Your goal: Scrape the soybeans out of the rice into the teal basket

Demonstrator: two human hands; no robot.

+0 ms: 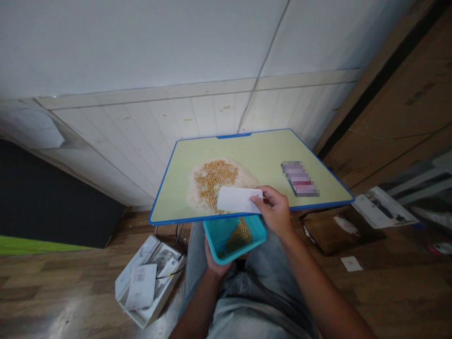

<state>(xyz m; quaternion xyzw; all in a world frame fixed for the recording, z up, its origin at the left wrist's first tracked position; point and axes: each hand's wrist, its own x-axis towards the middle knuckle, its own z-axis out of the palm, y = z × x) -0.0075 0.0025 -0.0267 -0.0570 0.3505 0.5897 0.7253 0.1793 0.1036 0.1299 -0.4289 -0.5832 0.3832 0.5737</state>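
My right hand (276, 209) pinches a white card (238, 199) at the near edge of a small green table with a blue rim (165, 174). On the table lies a pile of white rice with yellow beans (215, 181) mixed on top; the card's edge touches the pile's near side. My left hand (215, 261) holds a teal plastic tray (219, 233) from below, just under the table's near edge. Some yellow beans (240, 235) lie inside the tray.
A blurred pink-and-white pack (300, 179) lies on the table's right side. An open white box with papers and cables (148, 282) sits on the wooden floor at left. Cardboard boxes (399, 113) lean at right, with papers (383, 207) on the floor. My legs are below the table.
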